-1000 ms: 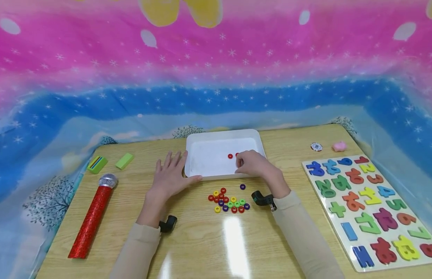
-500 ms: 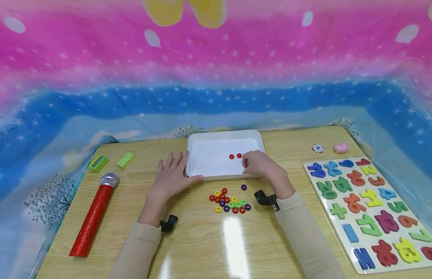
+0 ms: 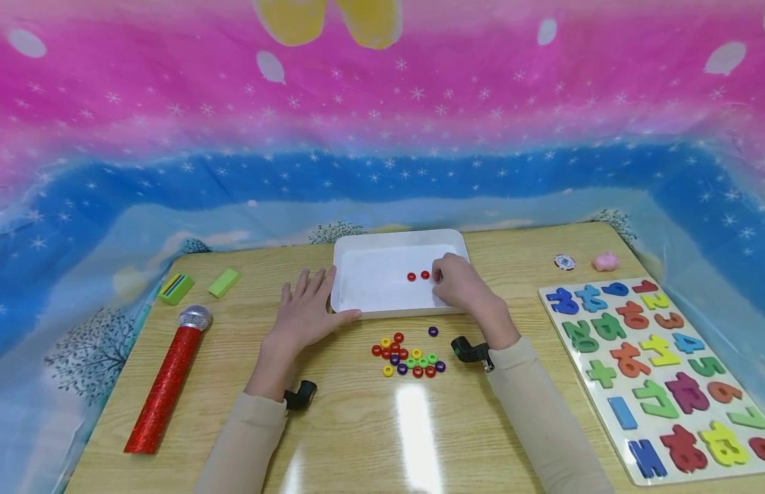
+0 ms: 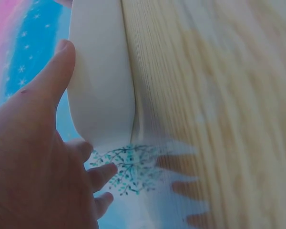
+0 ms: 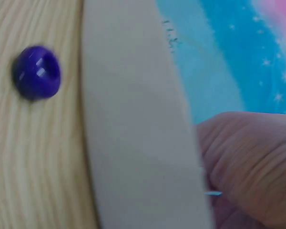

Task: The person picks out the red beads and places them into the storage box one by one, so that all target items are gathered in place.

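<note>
A shallow white tray [image 3: 382, 274] lies near the table's back edge with two red beads [image 3: 411, 277] side by side in it. My left hand [image 3: 302, 312] rests against the tray's left front corner, fingers spread and fairly straight, thumb along the front wall. In the left wrist view, the thumb [image 4: 57, 71] touches the tray wall. Over the tray's right part, my right hand [image 3: 462, 281] reaches in with curled fingers, just right of the red beads. Its fingertips are hidden, so I cannot tell whether it holds a bead. A purple bead [image 5: 38, 72] lies outside the front wall.
Loose red, yellow, green and purple beads [image 3: 403, 353] cluster in front of the tray. A red toy microphone [image 3: 172, 377] and two green blocks [image 3: 223, 283] lie left. At right are a number puzzle board [image 3: 580, 363], a poker chip [image 3: 565, 262] and a pink pig [image 3: 606, 261].
My right hand has moved right and slightly back inside the tray, uncovering the second red bead fully. The left hand stays at the tray's corner.
</note>
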The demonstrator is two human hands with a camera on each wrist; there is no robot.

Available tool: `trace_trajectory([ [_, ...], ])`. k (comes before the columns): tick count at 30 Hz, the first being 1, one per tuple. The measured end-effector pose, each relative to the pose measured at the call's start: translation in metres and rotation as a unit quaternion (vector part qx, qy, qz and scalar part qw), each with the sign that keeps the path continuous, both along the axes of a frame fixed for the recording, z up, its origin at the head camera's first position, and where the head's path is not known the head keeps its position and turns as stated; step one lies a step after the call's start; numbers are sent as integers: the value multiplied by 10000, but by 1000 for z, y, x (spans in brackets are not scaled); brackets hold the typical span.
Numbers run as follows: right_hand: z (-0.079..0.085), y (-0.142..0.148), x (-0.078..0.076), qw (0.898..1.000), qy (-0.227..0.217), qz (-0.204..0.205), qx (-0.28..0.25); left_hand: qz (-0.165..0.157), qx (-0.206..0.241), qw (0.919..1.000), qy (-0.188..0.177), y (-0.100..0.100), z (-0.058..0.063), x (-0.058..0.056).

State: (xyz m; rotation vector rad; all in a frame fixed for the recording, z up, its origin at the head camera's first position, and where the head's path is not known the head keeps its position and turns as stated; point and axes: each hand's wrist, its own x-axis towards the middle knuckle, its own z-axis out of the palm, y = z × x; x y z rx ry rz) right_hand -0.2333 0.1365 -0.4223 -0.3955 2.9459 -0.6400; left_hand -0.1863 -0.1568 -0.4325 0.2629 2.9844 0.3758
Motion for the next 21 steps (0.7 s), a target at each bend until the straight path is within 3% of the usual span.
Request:
trace_trajectory([
  [6,-6,0,-4,9990,329,-137,-264,27,63,10000,-36,1,0,0],
  [10,2,1,0,9993,312,-56,-192,10,127,9999,-76,1,0,0],
  [15,19,0,12,9974,446,560,14,-11,193,9998,-74,-1,0,0],
  [21,35,-2,40,9902,464,1315,89,-23,145,9998,-98,-1,1,-1],
])
